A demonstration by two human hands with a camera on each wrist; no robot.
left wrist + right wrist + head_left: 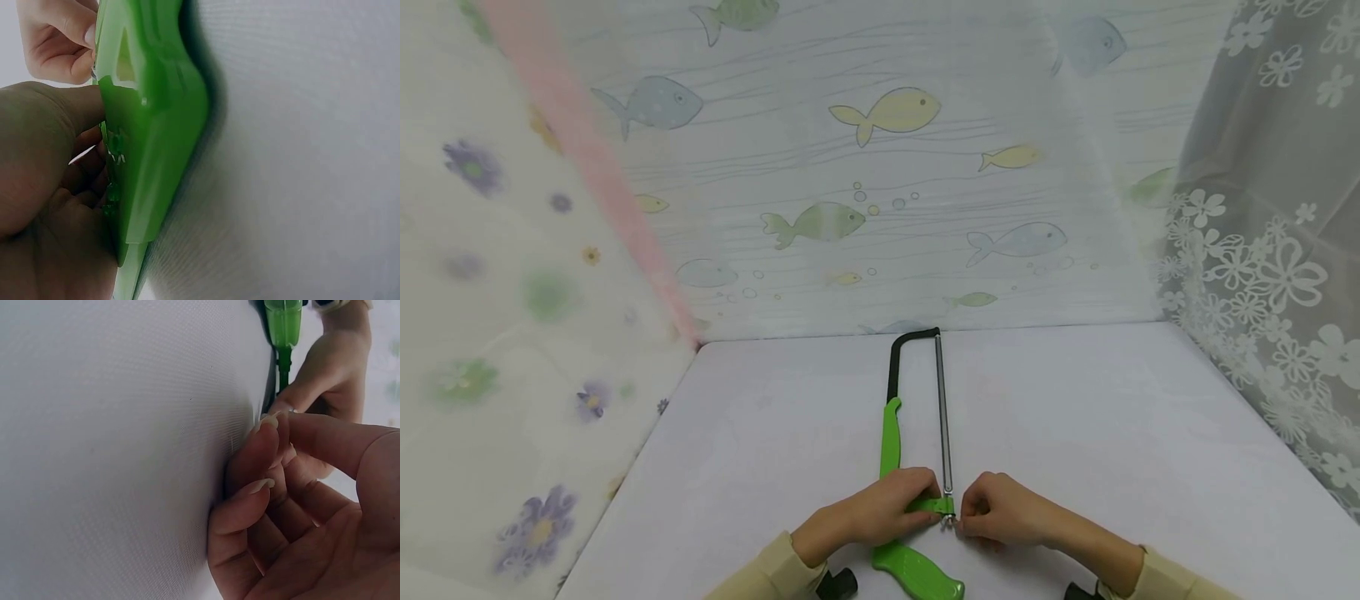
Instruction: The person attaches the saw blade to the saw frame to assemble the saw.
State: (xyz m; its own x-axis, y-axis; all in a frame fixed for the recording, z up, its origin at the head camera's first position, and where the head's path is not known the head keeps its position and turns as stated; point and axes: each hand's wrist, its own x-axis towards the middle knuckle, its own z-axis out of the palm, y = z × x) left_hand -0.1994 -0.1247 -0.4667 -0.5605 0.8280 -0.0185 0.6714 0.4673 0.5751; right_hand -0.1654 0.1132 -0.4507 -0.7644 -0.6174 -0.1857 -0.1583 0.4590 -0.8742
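A hacksaw with a bright green plastic handle and a black curved metal bow (890, 437) lies on its side on a table covered in plain white cloth (1060, 417). Its far end points away from the person, and the rounded grip is at the near end. A straight, narrow grey metal blade (943, 408) runs along the right side of the hacksaw, down to a short green arm (936, 505). At the near end of that arm sits a small silver metal wing nut (947, 522).

The left hand (891, 506) lies over the lower frame of the hacksaw, its fingers bent and its thumb set against them, holding the short green arm between them. The right hand (1003, 510) is just to the right of the hacksaw, all its fingers curled and nearly closed, with thumb and forefinger tips brought together at the wing nut; whether they grip it or only come up beside it cannot be told.

Cream cloth sleeves (782, 567) cover both forearms. Beyond the hacksaw hangs a pale curtain printed with fish (887, 183); well to its left is a white flowered cloth (497, 333), and well to its right, white floral lace (1285, 275).
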